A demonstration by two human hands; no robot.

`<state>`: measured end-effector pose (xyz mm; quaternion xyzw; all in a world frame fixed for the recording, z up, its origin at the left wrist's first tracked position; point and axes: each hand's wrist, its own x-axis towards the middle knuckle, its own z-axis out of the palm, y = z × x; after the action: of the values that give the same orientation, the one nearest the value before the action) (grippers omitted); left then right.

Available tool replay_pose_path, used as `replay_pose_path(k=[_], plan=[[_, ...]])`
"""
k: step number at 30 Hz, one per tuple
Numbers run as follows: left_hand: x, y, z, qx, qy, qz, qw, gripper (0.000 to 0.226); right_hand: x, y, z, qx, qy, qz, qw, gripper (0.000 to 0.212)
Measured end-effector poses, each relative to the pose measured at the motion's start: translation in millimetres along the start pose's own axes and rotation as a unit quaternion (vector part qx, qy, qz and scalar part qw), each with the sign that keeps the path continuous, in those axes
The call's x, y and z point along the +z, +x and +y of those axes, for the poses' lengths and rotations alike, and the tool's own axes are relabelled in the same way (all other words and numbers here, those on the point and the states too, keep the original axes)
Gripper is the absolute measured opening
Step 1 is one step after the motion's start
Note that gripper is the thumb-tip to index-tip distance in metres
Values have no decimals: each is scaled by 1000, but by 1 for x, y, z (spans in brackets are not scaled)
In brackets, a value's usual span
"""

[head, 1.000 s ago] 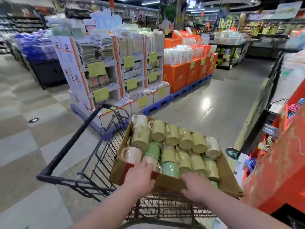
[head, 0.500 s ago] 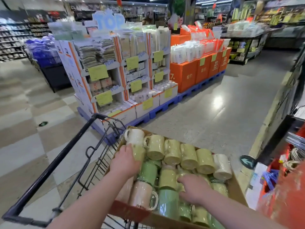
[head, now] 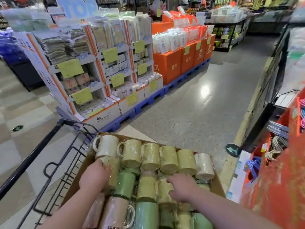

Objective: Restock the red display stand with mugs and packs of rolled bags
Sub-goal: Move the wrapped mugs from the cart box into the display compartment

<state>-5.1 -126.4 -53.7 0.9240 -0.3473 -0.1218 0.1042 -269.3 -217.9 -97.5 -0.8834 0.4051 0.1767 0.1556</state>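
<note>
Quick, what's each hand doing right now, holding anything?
Left hand: gripping a pale yellow mug.
Right hand: open, touching a wrapped mug.

A black shopping cart (head: 29,159) stands near white shelving (head: 105,114) and orange boxes (head: 168,68) on blue pallets (head: 148,103).

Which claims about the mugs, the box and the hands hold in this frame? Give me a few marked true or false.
1. The mugs lie on their sides in a cardboard box on a shopping cart. True.
2. Both hands hang clear of the box. False: the left hand curls over a yellow-green mug, and the right hand touches mugs further right.
3. The mugs are wrapped in clear film. True.
4. The red display stand is on the person's left. False: it is at the right edge.
5. The far row of mugs is all dark green. False: it is pale yellow-green, with a white mug at each end.
</note>
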Motion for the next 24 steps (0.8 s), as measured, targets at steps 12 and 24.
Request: replay_pose_path(k=[12, 24], plan=[[34, -54, 57, 129, -83, -90, 984, 17, -4, 23, 91, 136, 50, 51, 988, 34], [80, -69, 85, 154, -62, -149, 975, 22, 7, 61, 140, 198, 118, 61, 971, 49]])
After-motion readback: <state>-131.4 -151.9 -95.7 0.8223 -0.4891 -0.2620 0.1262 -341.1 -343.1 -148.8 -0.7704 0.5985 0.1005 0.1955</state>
